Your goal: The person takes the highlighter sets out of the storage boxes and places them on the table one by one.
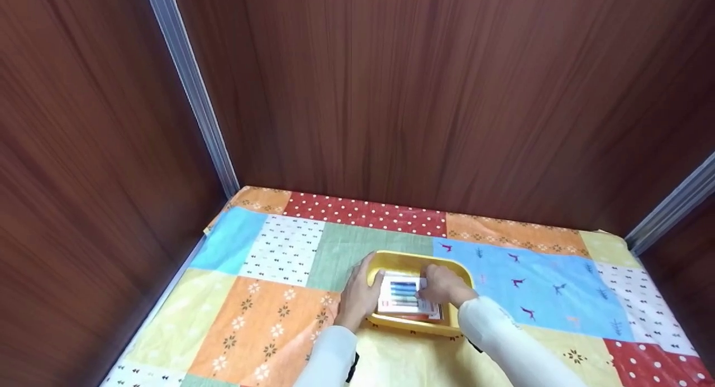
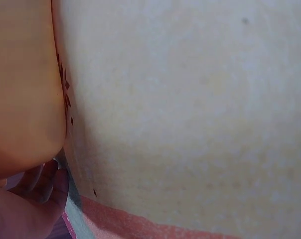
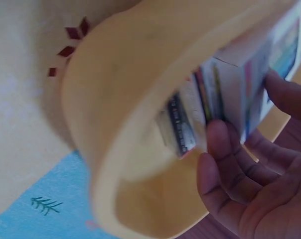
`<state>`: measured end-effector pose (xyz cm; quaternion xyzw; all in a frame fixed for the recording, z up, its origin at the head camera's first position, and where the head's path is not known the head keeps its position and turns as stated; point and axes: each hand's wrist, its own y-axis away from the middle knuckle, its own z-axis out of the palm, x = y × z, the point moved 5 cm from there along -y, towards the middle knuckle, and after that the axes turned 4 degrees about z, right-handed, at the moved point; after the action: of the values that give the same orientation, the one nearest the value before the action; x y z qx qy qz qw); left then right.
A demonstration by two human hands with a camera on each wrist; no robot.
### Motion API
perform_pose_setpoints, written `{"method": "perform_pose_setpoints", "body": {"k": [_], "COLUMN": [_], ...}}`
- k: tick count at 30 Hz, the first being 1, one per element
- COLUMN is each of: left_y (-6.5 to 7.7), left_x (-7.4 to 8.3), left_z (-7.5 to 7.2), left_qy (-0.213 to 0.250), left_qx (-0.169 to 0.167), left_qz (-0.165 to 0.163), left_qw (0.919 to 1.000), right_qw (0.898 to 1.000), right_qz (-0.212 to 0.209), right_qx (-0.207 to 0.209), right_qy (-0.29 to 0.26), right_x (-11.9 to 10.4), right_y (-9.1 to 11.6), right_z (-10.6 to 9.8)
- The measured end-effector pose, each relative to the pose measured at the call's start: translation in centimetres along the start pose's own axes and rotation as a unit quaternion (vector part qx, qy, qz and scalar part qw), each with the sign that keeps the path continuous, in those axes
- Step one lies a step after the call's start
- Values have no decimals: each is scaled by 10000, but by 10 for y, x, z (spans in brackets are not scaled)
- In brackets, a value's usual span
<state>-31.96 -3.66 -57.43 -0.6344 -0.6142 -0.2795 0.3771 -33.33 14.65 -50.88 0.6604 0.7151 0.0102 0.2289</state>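
Hands low in the frame: my left hand and right hand curl fingers round the marker pack, maybe seating it in the yellow tray; next, let go gently.

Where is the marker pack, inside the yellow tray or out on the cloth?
Inside. The marker pack lies within the yellow tray, its rim around it, with the left hand and right hand holding its ends.

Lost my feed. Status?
Left hand grips yellow plastic tray. Right hand holds white marker pack inside it. Nothing obstructing.
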Motion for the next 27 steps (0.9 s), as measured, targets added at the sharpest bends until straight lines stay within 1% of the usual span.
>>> {"method": "perform_pose_setpoints", "body": {"k": [3,6,14,19,25,27], "left_y": [-1,-2,0,0,1,0], "left_x": [0,0,1,0,0,1], "left_z": [-1,-1,-1,-2,-2,-2], "left_qy": [9,44,-28,-13,23,25], "left_qx": [36,28,100,141,69,74], "left_qz": [-1,-37,109,178,92,135], "left_qw": [10000,10000,9999,9997,9999,9999], "right_qw": [9997,9994,9988,9989,9969,9964], "right_qz": [10,23,-356,-346,-604,-662], "right_qx": [-208,-312,-204,-295,-444,-467], "right_qy": [83,149,256,142,227,230], "right_x": [-5,-7,-2,0,-2,-2], "right_y": [1,1,5,7,9,9], "right_z": [0,0,-5,-7,-10,-11]}}
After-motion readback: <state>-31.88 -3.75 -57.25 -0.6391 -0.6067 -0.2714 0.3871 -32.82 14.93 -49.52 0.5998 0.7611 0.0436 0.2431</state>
